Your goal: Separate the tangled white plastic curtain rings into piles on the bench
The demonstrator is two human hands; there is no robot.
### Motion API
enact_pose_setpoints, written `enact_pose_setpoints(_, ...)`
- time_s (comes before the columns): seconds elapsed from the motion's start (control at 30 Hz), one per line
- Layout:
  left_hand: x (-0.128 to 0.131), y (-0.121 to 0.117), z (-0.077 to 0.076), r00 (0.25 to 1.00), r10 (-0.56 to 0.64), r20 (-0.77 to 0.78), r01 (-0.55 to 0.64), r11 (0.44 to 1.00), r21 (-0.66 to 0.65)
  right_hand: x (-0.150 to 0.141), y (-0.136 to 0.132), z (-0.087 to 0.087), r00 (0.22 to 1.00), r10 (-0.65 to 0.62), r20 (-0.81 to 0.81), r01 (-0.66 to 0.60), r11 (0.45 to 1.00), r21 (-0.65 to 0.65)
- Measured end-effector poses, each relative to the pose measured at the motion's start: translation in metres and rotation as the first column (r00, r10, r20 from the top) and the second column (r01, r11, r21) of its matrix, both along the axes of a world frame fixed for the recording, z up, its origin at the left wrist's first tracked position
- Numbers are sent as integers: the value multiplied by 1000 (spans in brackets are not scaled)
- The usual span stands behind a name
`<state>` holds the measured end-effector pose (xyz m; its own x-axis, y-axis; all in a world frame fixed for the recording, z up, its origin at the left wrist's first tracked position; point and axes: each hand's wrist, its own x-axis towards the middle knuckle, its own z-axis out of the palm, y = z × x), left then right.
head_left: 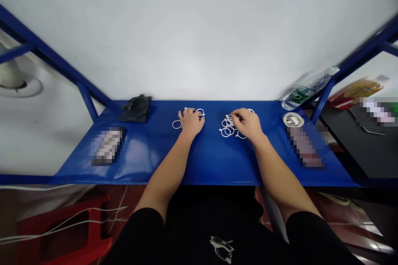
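Two groups of thin white rings with small knobs lie on the blue tabletop (214, 157). Over the left group of white rings (177, 128), my left hand (192, 123) rests palm down with its fingers spread, hiding part of them. At the right edge of the other pile of white rings (228, 122), my right hand (249, 124) has thumb and forefinger pinched together. What that pinch holds, if anything, is hidden. One ring (251, 110) shows behind the right hand, and another (241, 136) peeks out beneath it.
A crumpled black bag (136, 109) and a blurred-out phone-like object (108, 145) lie at left. On the right are a water bottle (300, 95), a coiled white cable (293, 120) and another blurred-out flat object (304, 147). Blue frame bars (88, 101) flank the tabletop; a white wall stands behind.
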<state>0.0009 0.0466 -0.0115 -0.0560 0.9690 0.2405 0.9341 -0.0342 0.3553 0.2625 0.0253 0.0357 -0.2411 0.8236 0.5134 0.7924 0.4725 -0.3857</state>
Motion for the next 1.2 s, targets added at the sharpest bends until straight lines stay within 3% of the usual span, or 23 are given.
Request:
enact_pose_setpoints(0.13,1,1,0,1000,-12,-2,12,1000,24,-7,-2,-4,995,102,6,-102,993,-51)
enact_pose_setpoints(0.23,4,-1,5,997,-63,46,57,992,110,-12,-4,-8,985,173,18,-171,981,-91)
enact_pose_setpoints(0.33,12,-7,12,971,-194,142,154,955,253,-18,-5,-12,980,197,25,-193,976,-104)
enact_pose_setpoints(0.5,30,-22,20,846,-460,270,321,843,431,-22,-7,-13,968,251,12,-251,968,-28)
enact_pose_setpoints(0.7,38,-27,17,796,-501,341,382,852,359,-22,-9,-10,963,263,62,-260,965,-42)
enact_pose_setpoints(0.87,37,-28,17,774,-575,264,483,807,340,-21,-8,-10,980,194,39,-190,978,-80)
enact_pose_setpoints(1.0,37,-28,16,789,-568,236,472,805,361,-18,-8,-10,977,201,-63,-205,978,-49)
enact_pose_setpoints(1.2,37,-27,15,786,-563,255,468,812,349,-17,-7,-11,961,275,-40,-276,961,-18)
